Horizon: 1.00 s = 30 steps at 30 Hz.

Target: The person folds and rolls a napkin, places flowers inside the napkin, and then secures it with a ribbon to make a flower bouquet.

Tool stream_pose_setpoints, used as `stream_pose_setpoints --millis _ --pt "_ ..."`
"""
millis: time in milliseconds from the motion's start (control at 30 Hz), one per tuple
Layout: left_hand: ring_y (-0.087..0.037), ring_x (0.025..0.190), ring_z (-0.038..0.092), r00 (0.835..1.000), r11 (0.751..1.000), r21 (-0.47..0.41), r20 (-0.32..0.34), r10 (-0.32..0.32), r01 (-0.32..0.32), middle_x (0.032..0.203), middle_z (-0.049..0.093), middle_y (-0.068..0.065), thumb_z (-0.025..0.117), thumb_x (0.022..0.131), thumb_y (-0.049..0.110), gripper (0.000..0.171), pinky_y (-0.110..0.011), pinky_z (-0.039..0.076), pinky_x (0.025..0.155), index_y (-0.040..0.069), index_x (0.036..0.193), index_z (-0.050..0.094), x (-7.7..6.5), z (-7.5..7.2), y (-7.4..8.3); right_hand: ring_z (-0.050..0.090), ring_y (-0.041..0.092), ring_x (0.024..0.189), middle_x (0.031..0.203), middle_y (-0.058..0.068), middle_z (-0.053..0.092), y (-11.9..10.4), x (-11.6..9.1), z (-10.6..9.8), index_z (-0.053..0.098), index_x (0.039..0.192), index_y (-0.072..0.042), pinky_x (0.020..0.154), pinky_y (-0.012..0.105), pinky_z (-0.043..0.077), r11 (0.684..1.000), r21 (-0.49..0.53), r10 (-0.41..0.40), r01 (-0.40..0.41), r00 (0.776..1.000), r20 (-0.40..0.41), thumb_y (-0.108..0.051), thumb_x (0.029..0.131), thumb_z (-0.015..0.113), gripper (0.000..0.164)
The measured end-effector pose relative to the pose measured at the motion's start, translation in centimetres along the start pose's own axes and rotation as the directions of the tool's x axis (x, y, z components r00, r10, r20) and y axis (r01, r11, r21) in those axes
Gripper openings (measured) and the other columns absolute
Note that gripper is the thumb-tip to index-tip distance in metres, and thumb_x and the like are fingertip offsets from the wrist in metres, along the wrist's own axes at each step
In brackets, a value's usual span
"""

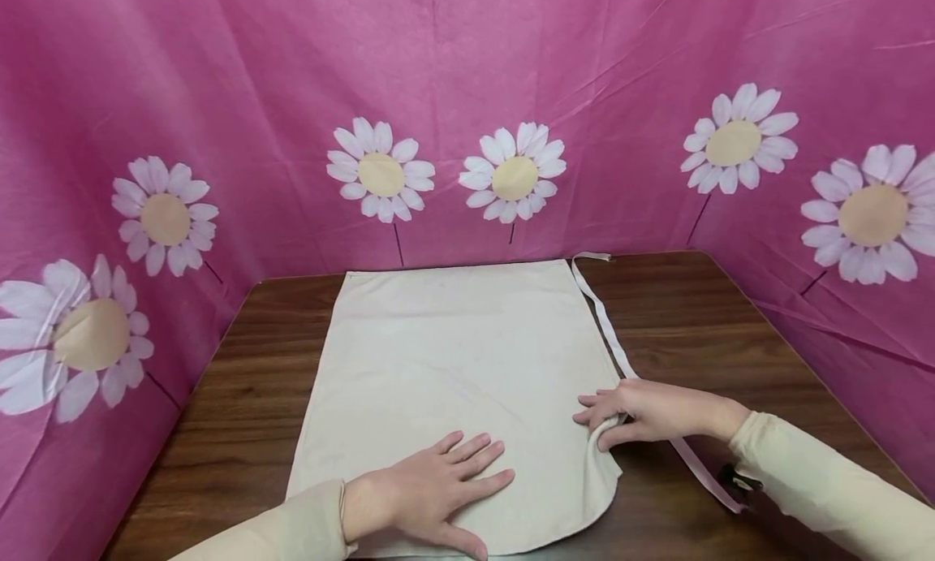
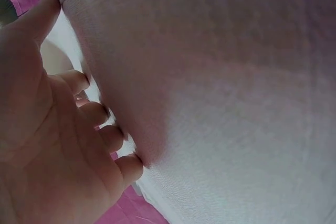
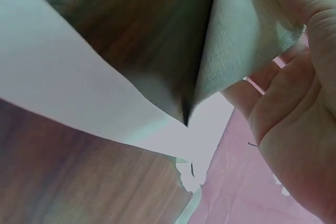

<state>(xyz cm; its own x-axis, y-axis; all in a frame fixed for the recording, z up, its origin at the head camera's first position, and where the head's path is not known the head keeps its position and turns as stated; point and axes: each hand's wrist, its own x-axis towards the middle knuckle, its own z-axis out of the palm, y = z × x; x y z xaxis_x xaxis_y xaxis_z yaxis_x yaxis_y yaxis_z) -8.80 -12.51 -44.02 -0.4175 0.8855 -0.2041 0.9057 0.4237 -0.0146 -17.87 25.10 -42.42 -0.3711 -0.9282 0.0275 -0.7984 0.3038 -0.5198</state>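
A cream cloth (image 1: 453, 350), apron-like with a white tie (image 1: 606, 321) along its right side, lies spread over the table. My left hand (image 1: 434, 488) rests palm down on its near part, fingers spread. In the left wrist view the fingertips (image 2: 131, 169) press on the fabric. At the cloth's right edge my right hand (image 1: 650, 411) pinches the fabric between thumb and fingers, raising a small fold. The right wrist view shows this lifted flap (image 3: 236, 40) held by the thumb, with dark wood visible beside it. The tie passes beneath the right hand toward the sleeve.
The brown wooden table (image 1: 241, 399) shows on both sides of the cloth. A pink curtain (image 1: 453, 58) printed with large white daisies surrounds it at the back and sides. A small dark object (image 1: 739, 480) sits by the right sleeve.
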Motion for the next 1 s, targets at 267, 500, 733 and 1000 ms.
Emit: stream_pose_setpoints --millis 267,500,733,1000 --pt "-0.026 0.152 0.023 0.999 0.999 -0.006 0.0 0.034 -0.034 0.165 0.027 -0.011 0.038 0.095 0.076 0.087 -0.048 0.03 0.117 0.02 0.161 0.029 0.3 -1.1 -0.2 0.068 0.004 0.094 0.103 -0.013 0.073 0.7 1.4 -1.3 0.075 0.109 -0.021 0.076 0.017 0.052 1.0 0.023 -0.014 0.015 0.999 -0.042 -0.026 0.097 0.07 0.014" --pt "-0.018 0.131 0.054 0.983 0.979 -0.201 -0.177 -0.056 0.02 0.144 0.057 -0.01 0.05 0.098 0.065 0.085 -0.045 0.046 0.105 -0.001 0.151 0.04 1.2 -1.9 -0.5 0.049 -0.007 0.069 0.08 -0.022 0.058 1.0 3.6 -2.4 0.068 0.092 -0.025 0.063 0.012 0.044 0.998 -0.058 -0.014 0.008 0.994 -0.112 -0.026 0.097 0.071 0.006" --pt "-0.01 0.109 0.066 0.911 0.916 -0.398 -0.358 -0.204 0.049 0.121 0.071 -0.005 0.053 0.105 0.045 0.064 -0.032 0.052 0.094 -0.002 0.148 0.046 2.1 -2.6 -1.4 0.047 -0.004 0.066 0.078 -0.021 0.057 1.3 5.5 -3.1 0.07 0.09 -0.024 0.062 0.019 0.045 0.997 -0.052 0.051 -0.06 0.986 -0.158 -0.026 0.097 0.071 0.008" --pt "-0.016 0.103 0.069 0.855 0.848 -0.523 -0.395 -0.335 0.09 0.125 0.067 -0.01 0.063 0.1 0.044 0.064 -0.032 0.055 0.088 0.004 0.148 0.049 3.1 -3.8 -2.6 0.049 -0.001 0.068 0.08 -0.019 0.06 1.3 7.2 -3.4 0.072 0.091 -0.022 0.067 0.024 0.048 0.99 -0.038 0.13 -0.137 0.982 -0.137 -0.026 0.097 0.072 0.007"
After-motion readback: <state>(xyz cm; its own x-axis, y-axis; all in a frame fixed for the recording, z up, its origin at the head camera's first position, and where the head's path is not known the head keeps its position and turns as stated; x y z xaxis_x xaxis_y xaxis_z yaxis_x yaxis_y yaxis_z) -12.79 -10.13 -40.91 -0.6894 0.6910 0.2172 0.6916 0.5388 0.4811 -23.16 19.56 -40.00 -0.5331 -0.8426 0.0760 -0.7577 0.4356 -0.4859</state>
